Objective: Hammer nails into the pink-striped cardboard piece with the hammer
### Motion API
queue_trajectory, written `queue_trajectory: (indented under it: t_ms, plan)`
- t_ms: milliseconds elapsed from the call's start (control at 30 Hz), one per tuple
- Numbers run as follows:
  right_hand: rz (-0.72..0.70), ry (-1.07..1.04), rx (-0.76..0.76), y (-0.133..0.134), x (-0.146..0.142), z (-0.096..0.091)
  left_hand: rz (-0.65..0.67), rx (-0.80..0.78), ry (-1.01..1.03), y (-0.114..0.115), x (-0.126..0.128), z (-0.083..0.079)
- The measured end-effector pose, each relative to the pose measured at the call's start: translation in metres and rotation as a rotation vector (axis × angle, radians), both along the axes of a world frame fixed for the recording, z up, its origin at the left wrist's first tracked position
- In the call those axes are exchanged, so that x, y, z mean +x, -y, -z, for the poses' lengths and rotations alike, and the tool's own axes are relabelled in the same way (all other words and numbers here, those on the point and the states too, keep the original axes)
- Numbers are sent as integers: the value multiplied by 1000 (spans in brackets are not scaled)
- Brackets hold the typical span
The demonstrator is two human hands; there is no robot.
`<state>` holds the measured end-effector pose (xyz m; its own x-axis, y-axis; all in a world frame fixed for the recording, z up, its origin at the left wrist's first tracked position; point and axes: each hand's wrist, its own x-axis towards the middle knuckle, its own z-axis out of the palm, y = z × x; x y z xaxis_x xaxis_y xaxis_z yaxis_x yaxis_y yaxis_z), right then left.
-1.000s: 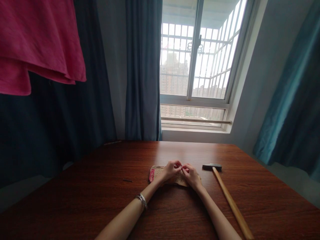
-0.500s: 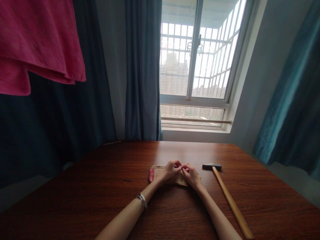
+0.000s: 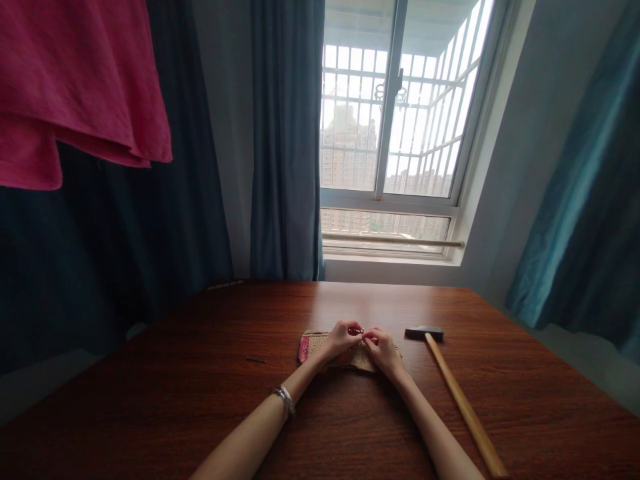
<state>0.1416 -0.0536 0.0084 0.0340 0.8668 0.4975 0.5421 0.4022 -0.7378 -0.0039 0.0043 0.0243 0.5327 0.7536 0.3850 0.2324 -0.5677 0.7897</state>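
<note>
A beige, dark-dotted flat pad [image 3: 316, 343] with a pinkish-red patterned left end lies on the table, partly covered by my hands. It looks like a cloth insole, though I cannot be sure. My left hand [image 3: 342, 340] is closed over its middle, thumb and fingers pinched. Just to the right, my right hand [image 3: 382, 349] pinches too, its fingertips meeting those of the left. Between the fingertips shows a small dark red piece with white spots [image 3: 355, 331], too tiny to name. A silver bracelet [image 3: 285, 401] circles my left wrist.
Right of the pad lies a hammer [image 3: 463, 404], dark head away from me, wooden handle toward me. A thin dark nail-like piece [image 3: 256, 360] rests on the brown wooden table [image 3: 165, 400] at left. Beyond stand curtains [image 3: 286, 147] and a barred window; a pink cloth [image 3: 85, 87] hangs upper left.
Almost nothing differs. The fingers of both hands have shifted slightly at the fingertips, and a bit more of the small spotted piece shows. Pad and hammer have stayed put.
</note>
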Motion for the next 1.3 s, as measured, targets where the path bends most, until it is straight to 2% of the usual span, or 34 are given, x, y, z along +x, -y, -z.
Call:
queue_trajectory:
  t_ms: [167,400,567,667,767,933,1033,1100,1200,1300]
  plan:
    - [9,54,-4,4,6,-5,-24,3,-28,-1,0,2]
    - [233,307,74,31,36,-42,-22,1,-44,-3,-2,4]
    - [494,545,-99,71,68,-51,-20,2,-38,-4,-3,5]
    - [689,747,-263,108,85,-44,-13,-9,-33,-2,-4,3]
    - [832,787,-374,148,98,-33,-17,-23,-31,-1,-4,1]
    - [835,709,-347,194,103,-17,-23,-48,-32,1,-3,-1]
    - [767,732,-248,202,96,-11,-34,-53,-34,2,-3,-3]
    - [785,754,-199,202,90,-6,-43,-58,-44,2,-4,-4]
    - [807,713,-282,198,89,0,-49,-63,-57,3,-4,-5]
    - [703,562,-418,193,102,-2,-49,-63,-59,3,-4,-5]
